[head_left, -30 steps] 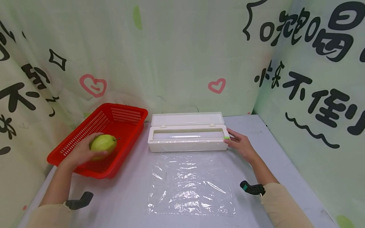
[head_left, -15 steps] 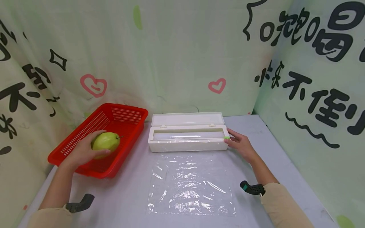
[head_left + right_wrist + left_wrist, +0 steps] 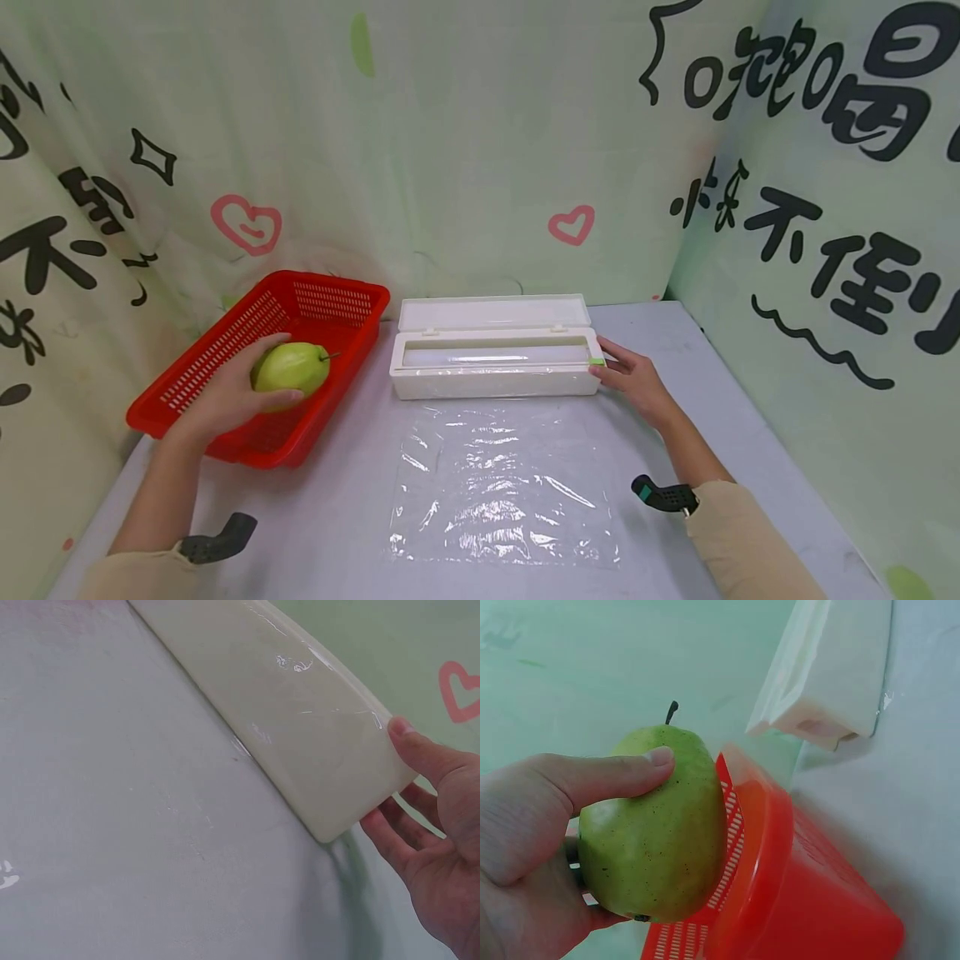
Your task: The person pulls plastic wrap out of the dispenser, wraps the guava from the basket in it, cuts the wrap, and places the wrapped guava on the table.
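Note:
In my left hand is a green pear with a dark stem, held over the red plastic basket. The left wrist view shows the thumb across the pear and the fingers behind it, partly hidden. My right hand holds the right end of a white cling film dispenser, thumb at its top front edge and fingers against the end. The dispenser's lid is tipped back, with a roll inside. A clear sheet of cling film lies on the table in front.
A small green piece sits at the dispenser's right end, beside my right fingers. The white table runs back to a printed curtain, which also closes off both sides. The basket stands at the left, near the curtain.
My left hand has raised the pear slightly and moved it to the right, toward the basket's right side. My right hand and the dispenser have stayed in place.

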A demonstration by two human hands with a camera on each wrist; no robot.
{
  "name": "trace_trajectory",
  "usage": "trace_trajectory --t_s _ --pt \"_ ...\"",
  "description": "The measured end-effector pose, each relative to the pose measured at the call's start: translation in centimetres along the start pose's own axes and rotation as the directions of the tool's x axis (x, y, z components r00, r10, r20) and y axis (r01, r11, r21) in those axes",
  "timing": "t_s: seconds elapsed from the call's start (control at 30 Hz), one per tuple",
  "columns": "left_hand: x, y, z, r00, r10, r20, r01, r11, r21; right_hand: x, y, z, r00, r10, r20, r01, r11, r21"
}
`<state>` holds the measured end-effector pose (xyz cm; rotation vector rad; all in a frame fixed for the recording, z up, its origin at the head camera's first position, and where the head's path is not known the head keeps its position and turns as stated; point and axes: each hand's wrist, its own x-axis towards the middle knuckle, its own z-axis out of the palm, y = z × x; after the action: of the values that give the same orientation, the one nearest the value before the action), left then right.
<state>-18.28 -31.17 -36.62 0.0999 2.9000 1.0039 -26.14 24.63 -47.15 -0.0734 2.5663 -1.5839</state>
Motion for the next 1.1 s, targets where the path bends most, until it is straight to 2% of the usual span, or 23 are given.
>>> trace_trajectory --t_s 0.23,0.57,0.67,0.8,1.1 --pt "0.0 0.9 0.1 1.000 0.017 0.005 -0.017 1.000 -0.024 -0.2 -0.2 -0.1 1.000 -0.001 0.008 0.001 1.000 0.006" --pt "0.0 1.5 0.5 0.999 0.042 -0.009 -0.043 0.999 -0.022 -2.2 -3.7 -0.1 1.000 0.013 0.023 -0.014 1.000 0.022" --pt "0.0 1.6 0.7 0.999 0.044 -0.007 -0.044 0.999 -0.025 -2.3 -3.9 -0.1 1.000 0.013 0.021 -0.014 1.000 0.020" --pt "0.0 1.8 0.8 0.999 0.048 -0.006 -0.049 0.998 -0.026 -1.9 -3.3 -0.1 1.000 0.013 0.020 -0.013 0.999 0.030" --pt "-0.2 2.7 1.3 0.996 0.088 -0.012 -0.088 0.996 -0.026 -0.3 -0.3 -0.1 1.000 -0.004 0.010 0.004 1.000 0.002"
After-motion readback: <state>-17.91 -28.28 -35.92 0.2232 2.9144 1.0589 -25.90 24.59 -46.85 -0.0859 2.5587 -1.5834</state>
